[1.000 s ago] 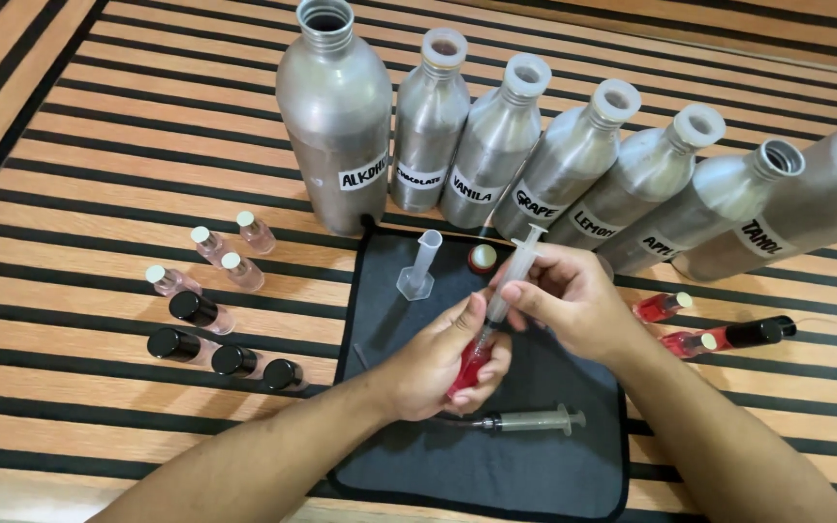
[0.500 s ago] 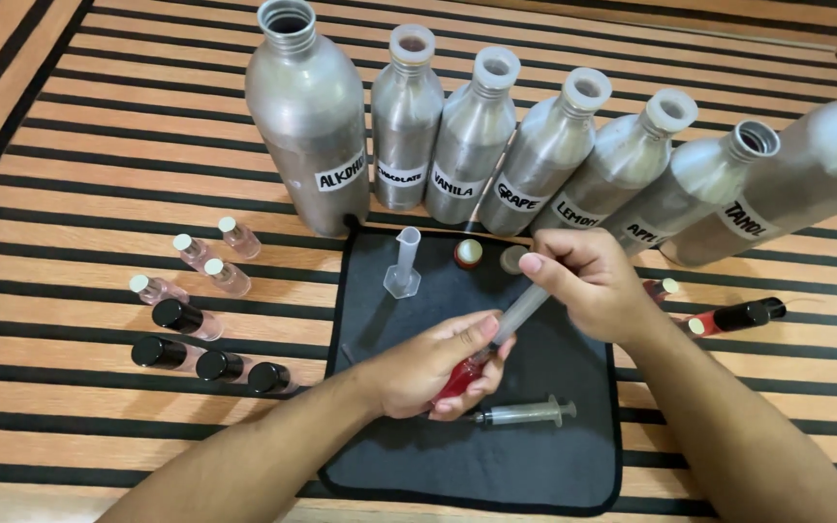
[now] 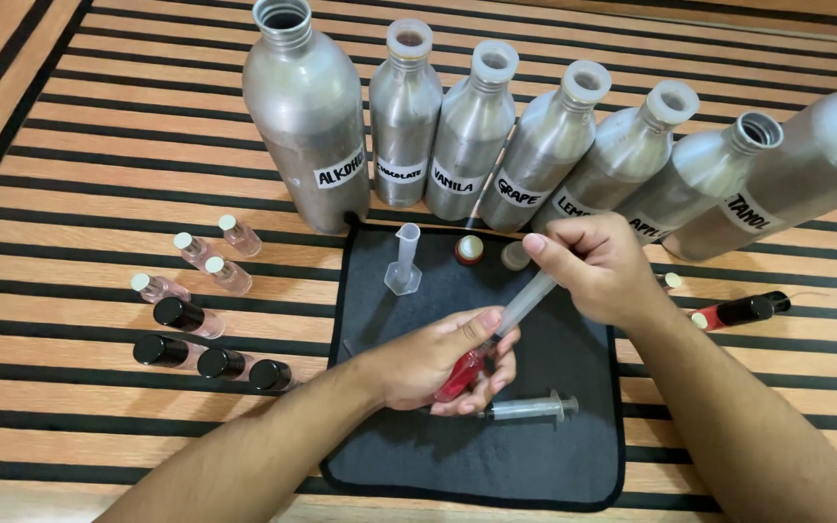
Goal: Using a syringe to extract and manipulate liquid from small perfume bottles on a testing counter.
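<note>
Head view, looking down on a tabletop (image 3: 79,165) of light wooden slats parted by dark gaps, running crosswise. Dark mat (image 3: 554,465) laid at centre, near edge toward the viewer.

Along the far edge of the mat: row of seven silver metal bottles (image 3: 404,116), each with a white label, all uncapped; largest at left (image 3: 302,116), another large one at far right (image 3: 806,174), leaning in the view. Contents not visible.

On the mat: clear measuring cylinder (image 3: 402,260) standing upright, apparently empty; two small round caps (image 3: 469,250) just beyond the right hand; spare syringe (image 3: 530,408) lying flat near the left hand, barrel clear.

Left of the mat: three small vials (image 3: 230,274) with pale caps, lying tilted, holding faint pink liquid, a fourth (image 3: 152,288) just below; four black-capped vials (image 3: 186,315) lying on their sides nearby.

Right of the mat: red-filled vial with black cap (image 3: 738,312) lying flat; another pale-capped one (image 3: 670,281) partly hidden behind the right wrist.

Left hand (image 3: 428,363): grip closed around a small red vial (image 3: 457,373), held tilted above the mat.

Right hand (image 3: 598,266): grip closed on the upper end of a syringe (image 3: 525,302), slanting down with tip at the mouth of the red vial.
</note>
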